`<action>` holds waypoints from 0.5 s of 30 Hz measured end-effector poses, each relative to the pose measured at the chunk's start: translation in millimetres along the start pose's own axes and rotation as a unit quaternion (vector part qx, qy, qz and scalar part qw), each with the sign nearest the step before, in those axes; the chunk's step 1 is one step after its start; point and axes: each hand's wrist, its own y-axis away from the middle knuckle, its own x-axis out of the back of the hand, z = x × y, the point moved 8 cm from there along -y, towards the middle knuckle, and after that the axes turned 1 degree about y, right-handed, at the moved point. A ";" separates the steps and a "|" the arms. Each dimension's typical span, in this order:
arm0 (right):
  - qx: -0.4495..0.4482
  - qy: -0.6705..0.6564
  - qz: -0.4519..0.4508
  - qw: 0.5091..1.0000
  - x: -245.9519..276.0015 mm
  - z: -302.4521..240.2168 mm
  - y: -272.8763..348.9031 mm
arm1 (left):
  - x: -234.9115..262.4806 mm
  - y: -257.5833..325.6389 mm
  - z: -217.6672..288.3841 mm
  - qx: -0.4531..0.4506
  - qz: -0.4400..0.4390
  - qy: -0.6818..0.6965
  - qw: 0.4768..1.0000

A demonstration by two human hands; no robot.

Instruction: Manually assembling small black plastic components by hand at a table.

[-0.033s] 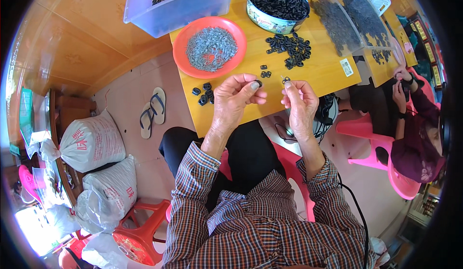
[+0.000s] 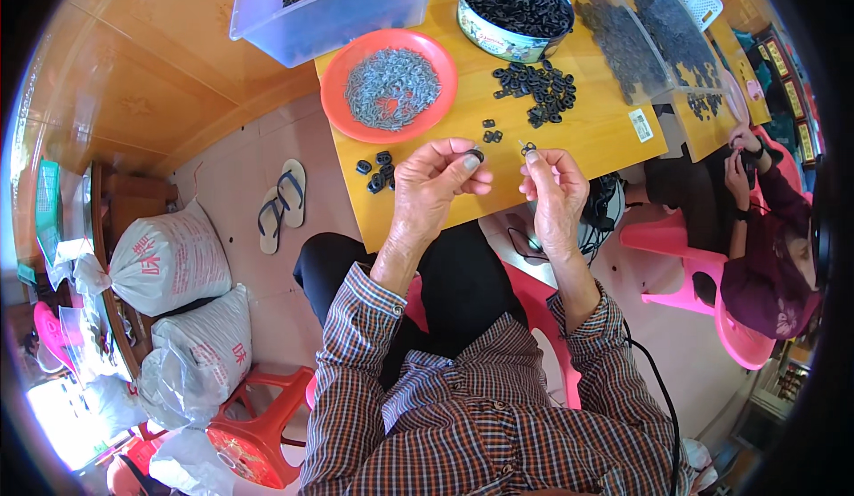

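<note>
Black plastic ring [image 2: 477, 154] is sitting pinched between thumb and forefinger of the left hand [image 2: 434, 185], just above the yellow tabletop [image 2: 605, 127]. The right hand [image 2: 553, 192] is closing its grip on a thin metal clip [image 2: 528, 148] beside it. Both pieces are small and smooth, so either could be slipping from the fingertips and dropping off the near edge onto the floor. Grey wiry clips are filling the orange plate [image 2: 336, 82]; glossy rings are lying loose in a pile [image 2: 538, 87] and filling a round tin [image 2: 514, 2].
</note>
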 end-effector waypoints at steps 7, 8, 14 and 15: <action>-0.020 0.014 -0.029 0.999 -15.0 2.4 9.0 | 9.0 12.1 2.3 -0.025 -0.008 -0.006 1.000; -0.022 0.015 -0.031 0.999 -15.5 4.1 9.5 | 10.2 12.1 1.2 -0.025 -0.005 -0.005 1.000; -0.017 0.031 -0.058 0.998 -21.4 4.7 14.2 | 10.4 15.4 -0.9 -0.020 -0.006 -0.009 1.000; -0.017 0.039 -0.065 0.997 -22.8 4.6 15.0 | 11.6 15.9 -2.4 -0.016 -0.005 -0.020 1.000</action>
